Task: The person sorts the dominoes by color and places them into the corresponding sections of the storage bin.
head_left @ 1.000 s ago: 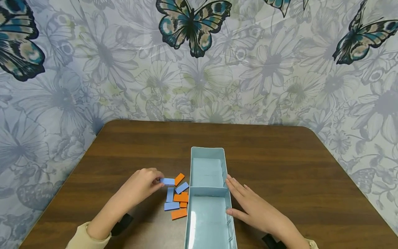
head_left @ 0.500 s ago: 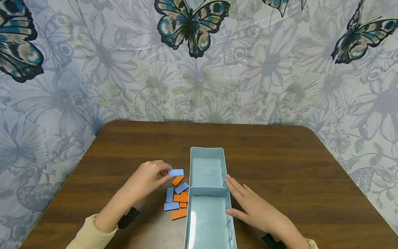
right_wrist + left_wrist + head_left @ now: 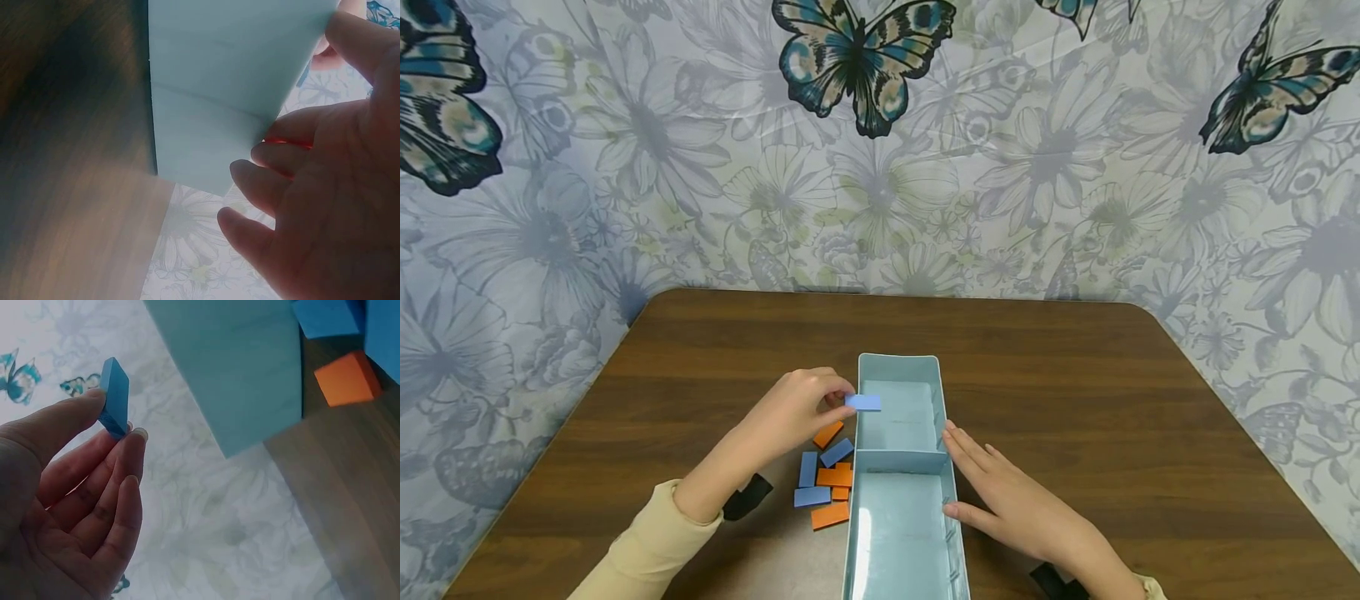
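Blue tile lifted from the pile to the tray's far compartment.
The left hand pinches a blue tile, now carried right over the divided tray's left rim; the right hand stays flat against the tray's right wall. Blue and orange tiles remain on the worktop.

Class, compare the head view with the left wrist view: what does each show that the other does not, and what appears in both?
Only the head view shows the right hand flat against the tray's right wall, the tray's two compartments, and the whole table. Only the left wrist view shows the left hand's palm side, with the blue tile pinched edge-on between thumb and fingertips. Both show the left hand, its blue tile, the tray, and loose tiles beside it.
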Demonstrator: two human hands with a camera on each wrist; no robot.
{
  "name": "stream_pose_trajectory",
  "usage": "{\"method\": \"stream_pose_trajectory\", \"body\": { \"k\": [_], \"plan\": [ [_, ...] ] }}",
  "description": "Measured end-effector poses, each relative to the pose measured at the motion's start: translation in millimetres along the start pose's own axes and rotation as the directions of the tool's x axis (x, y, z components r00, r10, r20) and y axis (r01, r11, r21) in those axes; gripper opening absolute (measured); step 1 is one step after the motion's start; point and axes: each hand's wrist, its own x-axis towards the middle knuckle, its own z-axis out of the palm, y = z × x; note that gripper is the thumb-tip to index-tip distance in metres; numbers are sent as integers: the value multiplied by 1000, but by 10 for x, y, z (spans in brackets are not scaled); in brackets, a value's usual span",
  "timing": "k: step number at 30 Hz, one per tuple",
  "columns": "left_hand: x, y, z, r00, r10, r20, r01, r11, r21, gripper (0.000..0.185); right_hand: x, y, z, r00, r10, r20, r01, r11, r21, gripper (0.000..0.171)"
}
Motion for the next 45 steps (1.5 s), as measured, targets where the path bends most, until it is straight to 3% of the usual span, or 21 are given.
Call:
{"method": "stream_pose_trajectory", "body": {
  "k": [8, 14, 24, 40, 45],
  "plan": [
    [141, -9, 122, 998, 30, 48, -29, 999, -30, 15, 9, 6, -3, 1000, -2, 3, 2, 1000, 5, 76],
    [226, 33, 222, 995, 54, 85, -54, 999, -2, 15, 12, 11, 5, 1000, 0, 3, 0, 1000, 12, 76],
    [340, 73, 451, 989, 118, 88, -124, 990, 71, 14, 6, 3, 6, 1000, 11, 8, -11, 1000, 6, 76],
    [445, 98, 636, 983, 124, 135, -139, 984, 111, 13, 11, 1, -10, 1000, 19, 21, -19, 1000, 15, 77],
    [470, 131, 686, 979, 99, 178, -126, 982, 143, 15, 14, -5, -9, 1000, 18, 24, -19, 1000, 17, 77]
  ]
}}
